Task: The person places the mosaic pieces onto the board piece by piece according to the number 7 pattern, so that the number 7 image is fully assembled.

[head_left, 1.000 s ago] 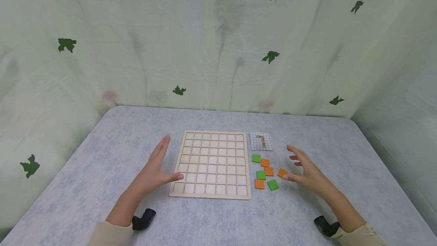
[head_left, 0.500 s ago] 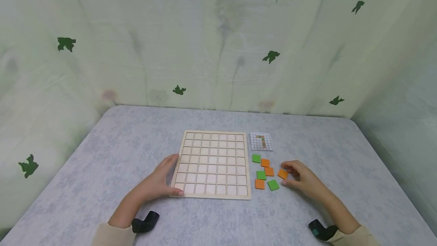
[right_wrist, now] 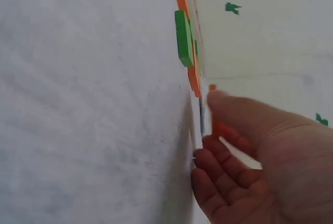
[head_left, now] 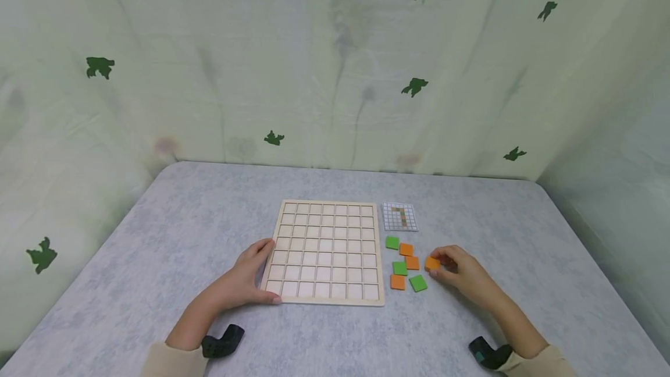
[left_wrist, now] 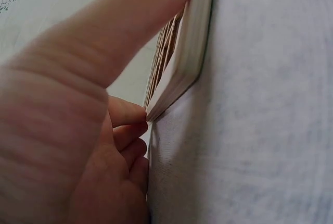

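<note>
My left hand [head_left: 245,278] holds the near left corner of a pale wooden grid board [head_left: 325,243], thumb at the front edge and fingertips at the left side. The left wrist view shows the thumb [left_wrist: 130,21] against the board's edge [left_wrist: 190,52]. To the right, my right hand [head_left: 466,272] pinches an orange tile [head_left: 432,263] between thumb and fingers. In the right wrist view that tile [right_wrist: 213,110] appears edge-on and partly hidden by the thumb. Nearby lie more tiles, such as a green tile [head_left: 418,283] and an orange tile [head_left: 398,282].
A small pattern card [head_left: 400,216] with a printed grid lies beside the board's far right corner. Several green and orange tiles sit between board and right hand. A printed curtain [head_left: 335,74] hangs behind the grey table [head_left: 220,185].
My left hand has come down onto the board's near left corner. My right hand has lowered, closed its fingers on the orange tile and raised it slightly.
</note>
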{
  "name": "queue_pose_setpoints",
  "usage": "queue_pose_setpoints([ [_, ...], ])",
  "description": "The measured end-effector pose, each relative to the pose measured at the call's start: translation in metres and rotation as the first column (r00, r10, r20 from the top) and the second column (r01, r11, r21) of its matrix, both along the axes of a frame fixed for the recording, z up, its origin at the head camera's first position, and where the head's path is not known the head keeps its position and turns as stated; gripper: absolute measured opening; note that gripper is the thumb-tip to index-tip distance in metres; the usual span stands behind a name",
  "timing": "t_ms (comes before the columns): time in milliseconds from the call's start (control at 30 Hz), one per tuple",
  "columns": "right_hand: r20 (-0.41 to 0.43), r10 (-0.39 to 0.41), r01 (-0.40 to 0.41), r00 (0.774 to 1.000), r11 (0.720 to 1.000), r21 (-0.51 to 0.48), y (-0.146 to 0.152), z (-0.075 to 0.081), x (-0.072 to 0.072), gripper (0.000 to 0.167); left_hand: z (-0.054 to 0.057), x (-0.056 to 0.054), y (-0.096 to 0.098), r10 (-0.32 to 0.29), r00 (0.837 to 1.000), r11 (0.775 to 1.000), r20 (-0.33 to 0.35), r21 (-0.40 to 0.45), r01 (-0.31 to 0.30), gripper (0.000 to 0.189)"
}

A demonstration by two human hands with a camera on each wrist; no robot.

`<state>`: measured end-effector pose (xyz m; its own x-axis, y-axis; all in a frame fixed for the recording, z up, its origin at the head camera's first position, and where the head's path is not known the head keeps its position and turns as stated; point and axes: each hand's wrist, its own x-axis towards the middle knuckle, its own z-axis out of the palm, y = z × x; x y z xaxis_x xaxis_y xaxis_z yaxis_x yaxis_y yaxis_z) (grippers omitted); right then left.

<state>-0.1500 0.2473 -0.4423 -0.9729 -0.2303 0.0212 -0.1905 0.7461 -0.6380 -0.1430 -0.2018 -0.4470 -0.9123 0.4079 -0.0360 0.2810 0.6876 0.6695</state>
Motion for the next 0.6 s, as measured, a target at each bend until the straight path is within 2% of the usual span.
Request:
queue_pose_setpoints([
  [100, -0.020, 0.020, -0.020, 1.000, 1.000, -0.015, -0.007, 0.009, -0.003, 0.026, 0.000, 0.001, 0.000, 0.001, 1.000, 1.000, -0.003, -0.004, -0.001, 0.119],
  [200, -0.072, 0.063, -0.067, 0.995, 0.996, -0.051, -0.016, 0.019, -0.009, 0.027, 0.000, 0.001, 0.000, 0.003, 1.000, 1.000, -0.002, -0.005, -0.003, 0.119],
  [333, -0.132, 0.080, -0.095, 0.988, 0.989, -0.114, -0.033, 0.035, -0.020, 0.029, 0.001, 0.001, 0.000, 0.005, 1.000, 1.000, -0.002, -0.006, -0.005, 0.119],
  [467, -0.184, 0.106, -0.140, 0.977, 0.972, -0.188, -0.056, 0.050, -0.034, 0.032, 0.001, 0.001, 0.000, 0.005, 1.000, 1.000, -0.003, -0.006, -0.005, 0.119],
  [600, -0.238, 0.152, -0.214, 0.959, 0.942, -0.257, -0.084, 0.058, -0.050, 0.032, 0.001, 0.002, -0.001, 0.007, 1.000, 1.000, -0.004, -0.004, -0.007, 0.119],
])
